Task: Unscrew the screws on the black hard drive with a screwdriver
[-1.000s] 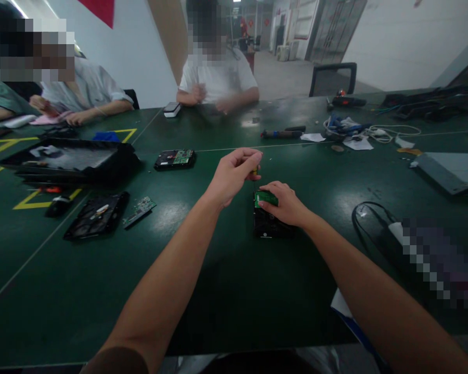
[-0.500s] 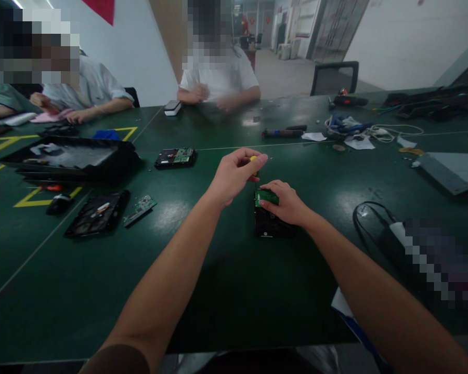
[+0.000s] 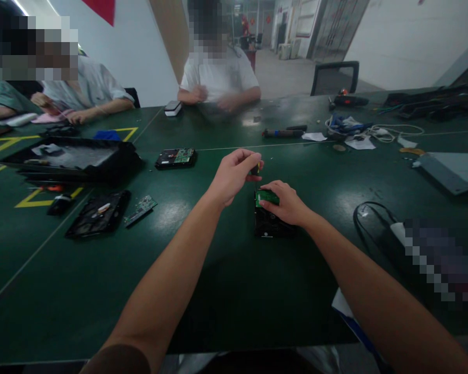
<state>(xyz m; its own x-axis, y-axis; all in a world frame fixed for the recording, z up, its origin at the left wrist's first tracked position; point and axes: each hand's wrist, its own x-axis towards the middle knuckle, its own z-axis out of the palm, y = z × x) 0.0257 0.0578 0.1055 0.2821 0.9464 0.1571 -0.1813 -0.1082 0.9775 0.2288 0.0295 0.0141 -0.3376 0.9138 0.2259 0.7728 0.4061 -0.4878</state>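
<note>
Left hand: the person's left hand (image 3: 234, 174) was closed, its fingertips pinching the dark-and-yellow handle of a small screwdriver (image 3: 256, 169).
Right hand: the right hand (image 3: 284, 202) gripped a black hard drive (image 3: 272, 226), with the thumb on its green circuit board (image 3: 264, 197) and the fingers bent over the far part.
Screwdriver: it stood roughly upright above the drive's far end; its tip was too small to make out.
Hard drive: it lay flat on the green table (image 3: 218, 291), in front of the person, board side up.
Left of the hands: a second drive (image 3: 175, 158) lay farther back, while a loose circuit board (image 3: 141, 210) sat just beside a black casing (image 3: 99, 214), with a black tray (image 3: 68, 158) behind.
Right side: a grey metal box (image 3: 452, 170) rested near the table's edge.
Across the table: a co-worker in a white shirt (image 3: 222, 75) sat with blurred hands.
</note>
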